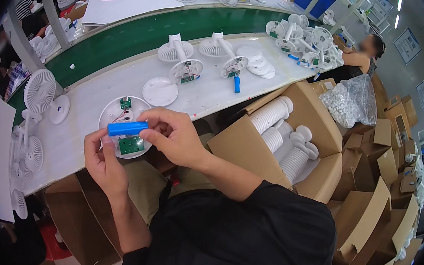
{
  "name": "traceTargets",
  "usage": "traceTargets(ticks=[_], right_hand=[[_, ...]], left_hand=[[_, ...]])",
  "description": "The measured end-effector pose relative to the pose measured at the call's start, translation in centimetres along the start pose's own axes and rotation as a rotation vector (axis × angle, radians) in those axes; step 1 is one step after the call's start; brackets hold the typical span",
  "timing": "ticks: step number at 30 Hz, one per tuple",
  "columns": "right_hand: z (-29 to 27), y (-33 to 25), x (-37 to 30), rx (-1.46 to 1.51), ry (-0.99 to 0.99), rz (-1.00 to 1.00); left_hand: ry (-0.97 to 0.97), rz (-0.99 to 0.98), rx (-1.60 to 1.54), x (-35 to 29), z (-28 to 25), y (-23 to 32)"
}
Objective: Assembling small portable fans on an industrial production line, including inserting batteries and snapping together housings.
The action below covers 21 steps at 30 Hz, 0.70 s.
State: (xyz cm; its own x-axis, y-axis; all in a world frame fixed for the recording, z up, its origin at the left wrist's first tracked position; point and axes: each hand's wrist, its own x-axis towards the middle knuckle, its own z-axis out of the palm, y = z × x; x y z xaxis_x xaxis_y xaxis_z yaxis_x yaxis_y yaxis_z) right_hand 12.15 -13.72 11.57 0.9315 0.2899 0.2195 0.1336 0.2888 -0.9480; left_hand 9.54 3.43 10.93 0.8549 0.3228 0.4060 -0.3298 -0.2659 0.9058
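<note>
Between my two hands is a blue cylindrical battery [127, 128], held level by its ends. My left hand [107, 163] pinches its left end with thumb and fingertips. The fingers of my right hand [173, 136] are closed on the right end. Just behind and below the battery lies an open round white fan base [105, 113], with a green circuit board [131, 145], a smaller green board [125, 103] and thin wires inside. My hands hide part of this base. A round white cover [160, 92] rests on the bench beyond it.
Two small white fans [176, 50] lie farther along the bench [126, 73], bases open; a blue battery [237, 85] hangs by one. White discs [259, 65] lie alongside. At right, a cardboard box [325, 118] holds stacked discs. More fans [40, 90] stand left. A green conveyor belt [124, 37] runs behind.
</note>
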Motion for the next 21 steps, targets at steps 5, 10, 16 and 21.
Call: traceTargets(ticks=[5,10,16,21], right_hand=[[0.8,-0.1,0.2,-0.341,0.151,-0.222],[0.9,-0.5,0.1,-0.545,0.173,-0.346],[0.1,-1.0,-0.1,-0.505,0.179,-0.256],[-2.7,-3.7,0.2,-0.394,0.184,-0.169]], left_hand=[[0.045,0.041,-0.036,0.0,0.6,0.1],[0.043,-0.029,-0.040,-0.2,0.7,0.7],[0.097,-0.025,0.049,-0.3,1.3,1.8],[0.072,-0.007,0.030,0.2,4.1,4.3]])
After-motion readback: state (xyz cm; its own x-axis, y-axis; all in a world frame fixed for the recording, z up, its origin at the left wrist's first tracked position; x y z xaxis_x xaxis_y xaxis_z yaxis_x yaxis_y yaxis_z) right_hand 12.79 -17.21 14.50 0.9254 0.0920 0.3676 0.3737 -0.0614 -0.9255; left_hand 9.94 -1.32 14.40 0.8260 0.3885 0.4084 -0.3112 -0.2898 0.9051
